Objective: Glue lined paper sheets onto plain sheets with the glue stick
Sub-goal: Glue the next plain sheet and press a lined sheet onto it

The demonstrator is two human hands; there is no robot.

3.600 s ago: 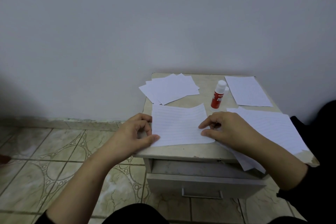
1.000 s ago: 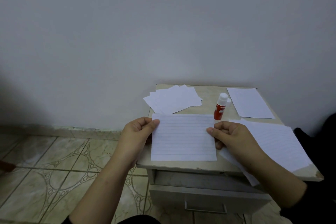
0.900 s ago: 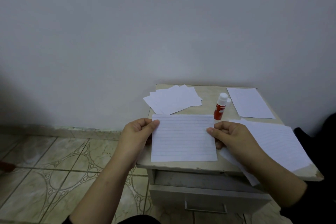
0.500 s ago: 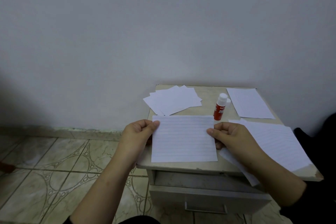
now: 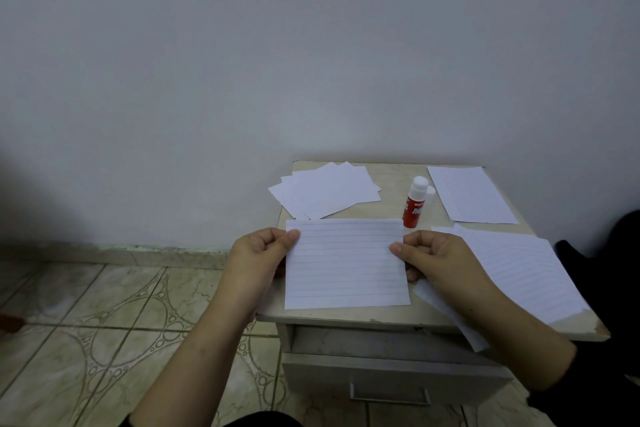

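Observation:
I hold a lined paper sheet (image 5: 346, 263) up over the front of the small table (image 5: 391, 177). My left hand (image 5: 259, 253) pinches its left edge with the thumb on top. My right hand (image 5: 429, 256) pinches its right edge the same way. The red glue stick (image 5: 414, 203) with a white cap stands upright just behind the sheet's right corner. A fan of plain sheets (image 5: 329, 194) lies at the table's back left. Another lined sheet (image 5: 471, 194) lies at the back right.
More lined sheets (image 5: 523, 270) lie on the table's right side under my right forearm. A drawer (image 5: 391, 381) sits slightly open below the tabletop. Patterned floor tiles (image 5: 104, 322) spread to the left. The wall stands right behind the table.
In 3.6 s the lined sheet went from lying pressed on the table to being held up by both hands. Over the last second nothing has visibly moved.

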